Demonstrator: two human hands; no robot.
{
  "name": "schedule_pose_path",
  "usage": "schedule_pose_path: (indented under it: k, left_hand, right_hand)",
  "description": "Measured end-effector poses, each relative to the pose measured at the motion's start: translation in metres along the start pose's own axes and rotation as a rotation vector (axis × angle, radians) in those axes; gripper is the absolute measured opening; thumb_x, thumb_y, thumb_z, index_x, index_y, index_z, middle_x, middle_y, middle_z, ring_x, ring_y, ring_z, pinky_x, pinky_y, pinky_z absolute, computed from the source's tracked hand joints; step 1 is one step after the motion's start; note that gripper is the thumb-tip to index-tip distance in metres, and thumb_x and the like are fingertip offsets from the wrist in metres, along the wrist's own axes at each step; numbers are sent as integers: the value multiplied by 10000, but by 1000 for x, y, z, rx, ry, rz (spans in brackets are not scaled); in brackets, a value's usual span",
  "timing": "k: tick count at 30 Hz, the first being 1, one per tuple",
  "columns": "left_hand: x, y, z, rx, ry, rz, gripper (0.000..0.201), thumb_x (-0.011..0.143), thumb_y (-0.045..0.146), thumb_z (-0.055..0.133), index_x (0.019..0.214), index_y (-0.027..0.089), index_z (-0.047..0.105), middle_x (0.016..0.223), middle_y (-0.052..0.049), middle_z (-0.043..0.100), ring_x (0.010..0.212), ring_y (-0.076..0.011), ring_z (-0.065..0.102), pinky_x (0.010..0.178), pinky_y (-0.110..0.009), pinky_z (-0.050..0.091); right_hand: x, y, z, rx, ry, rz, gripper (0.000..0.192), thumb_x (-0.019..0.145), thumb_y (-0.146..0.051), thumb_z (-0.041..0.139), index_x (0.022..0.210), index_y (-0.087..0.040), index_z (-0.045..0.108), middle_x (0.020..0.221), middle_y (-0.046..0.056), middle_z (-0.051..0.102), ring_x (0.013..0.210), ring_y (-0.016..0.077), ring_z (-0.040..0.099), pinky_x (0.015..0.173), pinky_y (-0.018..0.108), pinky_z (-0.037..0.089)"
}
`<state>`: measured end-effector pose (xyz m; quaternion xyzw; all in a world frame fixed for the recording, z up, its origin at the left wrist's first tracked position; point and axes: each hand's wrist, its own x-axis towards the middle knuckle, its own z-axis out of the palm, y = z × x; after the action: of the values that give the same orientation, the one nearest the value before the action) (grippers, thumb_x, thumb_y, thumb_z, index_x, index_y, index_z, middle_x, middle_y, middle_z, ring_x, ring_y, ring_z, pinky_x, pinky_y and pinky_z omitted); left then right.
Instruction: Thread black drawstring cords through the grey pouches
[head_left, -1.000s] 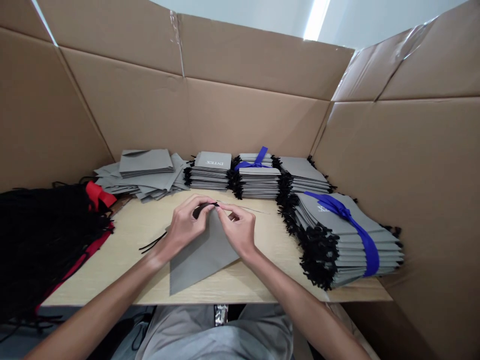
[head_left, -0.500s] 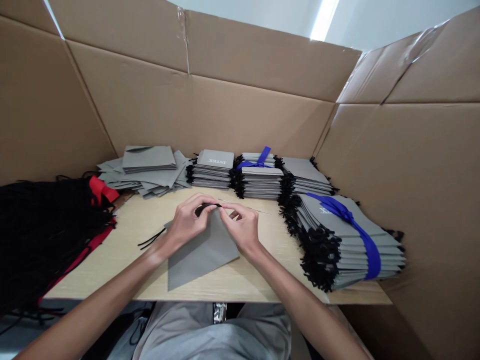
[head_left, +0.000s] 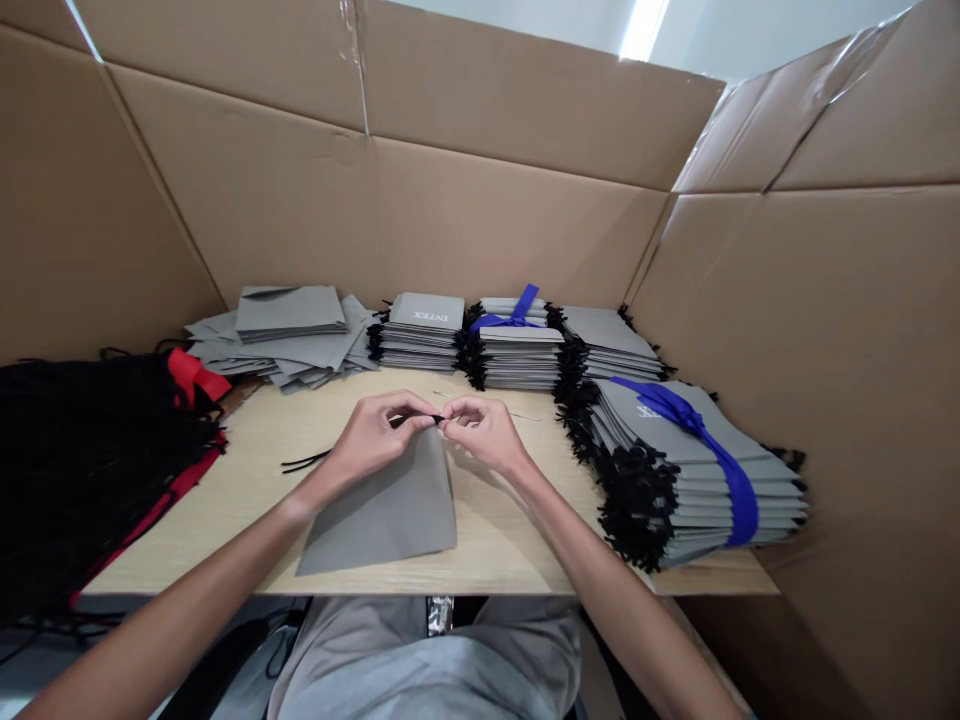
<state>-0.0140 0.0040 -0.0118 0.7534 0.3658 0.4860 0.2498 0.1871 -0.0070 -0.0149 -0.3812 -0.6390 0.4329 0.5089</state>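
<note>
A flat grey pouch point(head_left: 390, 510) hangs tilted from my fingers over the front of the table, its top corner pinched. My left hand point(head_left: 379, 432) is closed on that corner together with a black cord point(head_left: 306, 462), whose loose ends stick out to the left under the wrist. Meeting it fingertip to fingertip, my right hand point(head_left: 486, 432) pinches the end of the cord at the same corner. A thin metal needle-like rod point(head_left: 525, 416) lies on the table behind my right hand, partly hidden by it.
Grey pouches with black cord ends stand in stacks point(head_left: 427, 335) at the back; a bundle tied with blue ribbon point(head_left: 701, 470) sits right. Loose grey pouches point(head_left: 292, 315) pile back left. A heap of black cords point(head_left: 97, 450) covers the left edge. Cardboard walls point(head_left: 510, 210) surround the table point(head_left: 517, 560).
The pouch has swung, its lower edge shifting left. My right fingers have drawn in from a spread pinch to a tight grip close to the left fingertips. The view has shifted slightly.
</note>
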Motion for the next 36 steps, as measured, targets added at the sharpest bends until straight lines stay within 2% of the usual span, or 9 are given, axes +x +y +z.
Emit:
schedule_pose_path:
  k: [5, 11, 17, 23, 30, 36]
  left_hand:
    - [1, 5, 0, -91, -58, -90, 199, 886, 399, 764, 885, 201, 777, 886, -78, 832, 843, -247, 779, 795, -336, 622]
    - [1, 12, -1, -114, -122, -103, 237, 901, 434, 751, 882, 198, 733, 851, -53, 781, 810, -216, 723, 764, -301, 566]
    - [3, 10, -4, -157, -210, -147, 305, 856, 489, 800, 870, 193, 728, 820, -50, 756, 759, -209, 685, 715, -296, 533]
    - [3, 9, -6, -187, -278, -176, 366, 841, 545, 828, 875, 193, 734, 828, -52, 757, 775, -216, 683, 728, -303, 526]
    - [2, 9, -7, -216, -314, -149, 412, 872, 594, 808, 922, 191, 736, 879, -55, 737, 820, -217, 663, 754, -300, 505]
    - [4, 7, -10, -241, -301, -193, 416, 856, 598, 820, 906, 195, 727, 857, -33, 706, 805, -209, 623, 750, -294, 468]
  right_hand:
    - [6, -4, -3, 125, -94, 131, 177, 662, -339, 759, 763, -199, 718, 673, -25, 661, 586, 126, 575, 574, 236, 433]
    - [6, -8, -5, 171, -118, 266, 176, 640, -327, 763, 755, -200, 726, 705, -20, 675, 575, 117, 598, 474, 207, 328]
    - [8, -2, -11, 189, -165, 284, 207, 588, -291, 771, 766, -187, 749, 715, 6, 736, 542, 107, 593, 470, 209, 290]
    - [10, -5, -16, 170, -238, 328, 195, 571, -272, 775, 743, -186, 745, 682, -4, 730, 528, 104, 587, 475, 207, 304]
    - [8, -8, -19, 88, -239, 310, 129, 652, -287, 720, 729, -187, 747, 733, 12, 748, 591, 110, 637, 503, 201, 340]
    - [8, -6, -20, 59, -188, 217, 261, 687, -391, 876, 794, -190, 748, 736, -1, 727, 603, 121, 620, 524, 219, 403]
